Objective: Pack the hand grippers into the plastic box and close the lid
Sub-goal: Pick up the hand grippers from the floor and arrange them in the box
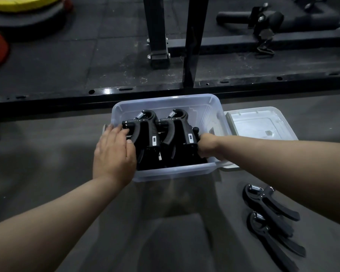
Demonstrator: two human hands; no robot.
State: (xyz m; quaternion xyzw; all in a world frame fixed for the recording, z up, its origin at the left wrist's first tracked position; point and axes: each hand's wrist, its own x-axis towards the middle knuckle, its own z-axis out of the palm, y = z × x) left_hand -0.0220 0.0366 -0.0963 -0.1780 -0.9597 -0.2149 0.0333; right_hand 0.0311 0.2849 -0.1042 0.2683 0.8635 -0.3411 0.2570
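Two bare forearms are seen reaching forward from the bottom edge over a grey floor mat [47, 154]. At the lower right, two loose hand grippers [271, 203] are laid on the mat, one just behind the other, with springs at the far end and handles pointed toward the lower right corner.

Farther ahead, in the centre, a clear plastic box [171, 172] is set on the mat with its top open. Several packed hand grippers [145, 132] are stood side by side inside it, spring ends up and toward the far wall; the exact count cannot be told.

The left hand [114, 154] is placed over the box's left rim. Its fingers [118, 132] are laid nearly straight against the handle of the leftmost packed piece, with the thumb touching that handle lower down.

The right hand [206, 146] is lowered inside the box at its right side, against the rightmost packed piece. Its fingers are hidden behind the black handles, so it cannot be told whether anything is held.

Just beside the box on its right, the clear lid [263, 124] is laid flat on the mat.

Beyond the box, a black steel rail [243, 81] is run across the view, with two black uprights [155, 26] risen from it. At the far left, a yellow weight plate [18, 2] and a red one are seen on dark rubber flooring.
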